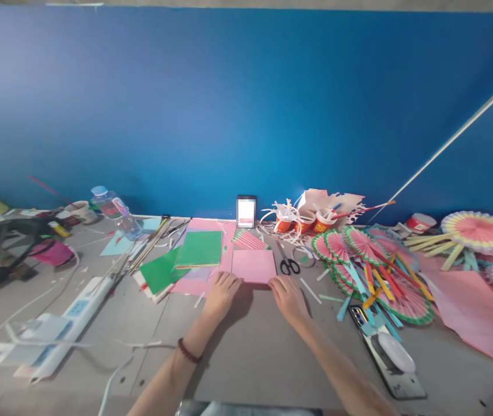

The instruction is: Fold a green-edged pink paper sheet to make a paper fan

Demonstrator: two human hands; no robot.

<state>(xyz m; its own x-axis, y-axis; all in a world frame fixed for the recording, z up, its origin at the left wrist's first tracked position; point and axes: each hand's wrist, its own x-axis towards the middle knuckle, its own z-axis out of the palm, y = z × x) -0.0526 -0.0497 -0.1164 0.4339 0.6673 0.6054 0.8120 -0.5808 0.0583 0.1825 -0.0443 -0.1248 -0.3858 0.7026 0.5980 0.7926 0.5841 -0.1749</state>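
Note:
A sheet of pink paper (253,264) lies flat on the grey table in front of me. My left hand (221,292) is at its near left corner, fingers bent together over the edge. At the near right corner, my right hand (288,293) pinches the same edge between thumb and fingers. The thumbs are partly hidden. Just beyond the sheet lies a striped pink, white and green pleated paper (250,240). Black-handled scissors (290,266) rest to the right of the sheet. Green paper squares (200,248) are stacked to the left on larger pink paper.
Folded paper fans (370,248) with coloured strips pile up on the right, near a phone (389,355). Red paper cups (305,221) and a small screen (246,211) stand by the blue partition. On the left are a power strip (73,323), sticks and a bottle (127,222).

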